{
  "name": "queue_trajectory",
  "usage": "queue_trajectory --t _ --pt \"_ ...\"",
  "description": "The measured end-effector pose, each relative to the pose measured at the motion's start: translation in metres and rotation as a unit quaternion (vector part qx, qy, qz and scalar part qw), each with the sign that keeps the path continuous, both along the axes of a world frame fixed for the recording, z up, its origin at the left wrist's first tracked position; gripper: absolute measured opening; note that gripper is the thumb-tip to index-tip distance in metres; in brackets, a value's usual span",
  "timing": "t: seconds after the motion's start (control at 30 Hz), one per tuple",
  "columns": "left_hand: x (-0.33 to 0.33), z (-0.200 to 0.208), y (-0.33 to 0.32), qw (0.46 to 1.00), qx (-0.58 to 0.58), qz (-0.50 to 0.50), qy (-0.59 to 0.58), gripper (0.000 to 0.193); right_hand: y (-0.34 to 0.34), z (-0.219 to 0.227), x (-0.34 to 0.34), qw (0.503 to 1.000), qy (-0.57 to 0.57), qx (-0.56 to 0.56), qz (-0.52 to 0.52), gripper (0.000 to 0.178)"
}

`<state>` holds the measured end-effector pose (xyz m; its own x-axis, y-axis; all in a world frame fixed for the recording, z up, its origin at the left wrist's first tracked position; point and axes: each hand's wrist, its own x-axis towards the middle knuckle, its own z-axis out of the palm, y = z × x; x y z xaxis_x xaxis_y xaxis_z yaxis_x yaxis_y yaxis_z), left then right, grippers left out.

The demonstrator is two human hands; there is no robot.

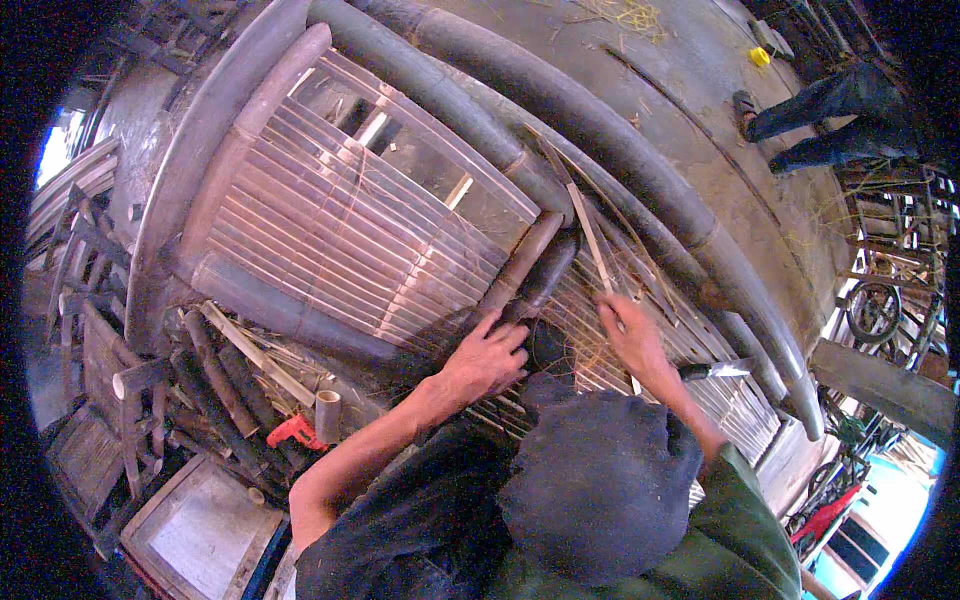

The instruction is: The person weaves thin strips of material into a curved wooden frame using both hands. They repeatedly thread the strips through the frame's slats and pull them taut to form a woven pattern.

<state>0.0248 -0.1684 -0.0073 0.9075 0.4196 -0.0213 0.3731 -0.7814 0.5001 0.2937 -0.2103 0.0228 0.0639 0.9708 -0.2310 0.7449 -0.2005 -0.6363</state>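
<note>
A large bamboo frame of dark, thick poles holds a panel of thin slats (320,215), with a second slatted panel (700,385) to the right. Two short bamboo crosspieces (526,255) stand side by side between the panels. My left hand (478,360) curls its fingers over the near end of these crosspieces; its fingertips are partly hidden. My right hand (634,338) is closed around a narrow, pale bamboo strip (591,235) that points away from me over the second panel. Thin yellowish fibres (575,355) lie loose between my hands. A dark cap covers part of the near slats.
Long curved poles (640,130) arch along the far side. At the lower left lie bamboo lengths (222,375), a red tool (295,432) and a cut tube (328,415). Another person's legs (830,120) and a yellow roll (760,57) are at the far right.
</note>
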Motion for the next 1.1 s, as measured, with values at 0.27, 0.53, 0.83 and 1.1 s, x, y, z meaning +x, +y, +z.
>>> queue_trajectory --t 0.27,0.53,0.83,1.1 --pt "-0.011 0.061 0.153 0.964 0.202 0.137 -0.107 0.022 0.144 -0.057 -0.091 0.961 0.035 0.272 0.041 0.032" --pt "-0.027 0.017 0.205 0.936 0.315 0.114 -0.111 0.013 0.148 -0.073 -0.113 0.957 0.043 0.287 -0.019 0.016" --pt "-0.027 0.007 0.206 0.962 0.237 0.138 -0.013 0.01 0.143 -0.063 -0.118 0.961 0.082 0.265 0.016 0.01" --pt "-0.021 0.0 0.197 0.946 0.273 0.17 -0.03 0.009 0.15 -0.055 -0.122 0.969 0.088 0.229 0.021 0.015"
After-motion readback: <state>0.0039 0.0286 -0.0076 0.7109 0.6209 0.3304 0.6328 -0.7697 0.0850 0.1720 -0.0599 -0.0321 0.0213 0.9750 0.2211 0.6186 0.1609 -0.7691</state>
